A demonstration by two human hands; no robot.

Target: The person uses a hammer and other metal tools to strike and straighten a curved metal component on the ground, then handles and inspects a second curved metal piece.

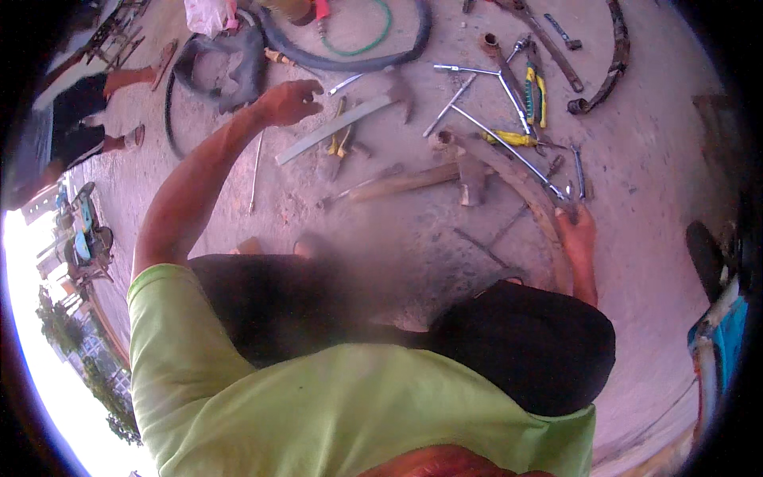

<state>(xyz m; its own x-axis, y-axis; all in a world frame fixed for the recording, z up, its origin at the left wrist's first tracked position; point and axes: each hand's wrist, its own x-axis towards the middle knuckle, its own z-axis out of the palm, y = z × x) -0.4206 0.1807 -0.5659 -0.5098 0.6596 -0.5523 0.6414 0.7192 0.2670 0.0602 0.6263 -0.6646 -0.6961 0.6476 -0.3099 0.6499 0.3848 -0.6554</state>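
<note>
My left hand (pixel 288 103) reaches over the ground with bent fingers apart and nothing in them. Just to its right lies a hammer (pixel 338 127) with a flat pale handle, over yellow-handled pliers (pixel 342 143). My right hand (pixel 578 230) is closed at the socket end of a long silver T-handle wrench (pixel 509 147); its fingers are partly hidden. Beyond that wrench is a smaller T-handle wrench (pixel 513 99), next to pliers with green and yellow grips (pixel 535 95). A wooden-handled hammer (pixel 409 181) and a curved brown strip (pixel 536 199) lie nearer my knees.
A black inner tube (pixel 218 71), a dark hose (pixel 350 60) and a pink-white plastic bag (pixel 211 16) lie at the far left. Another person (pixel 79 119) is at the left edge. A rusty curved bar (pixel 616 63) rests far right. A blurred smudge covers the middle.
</note>
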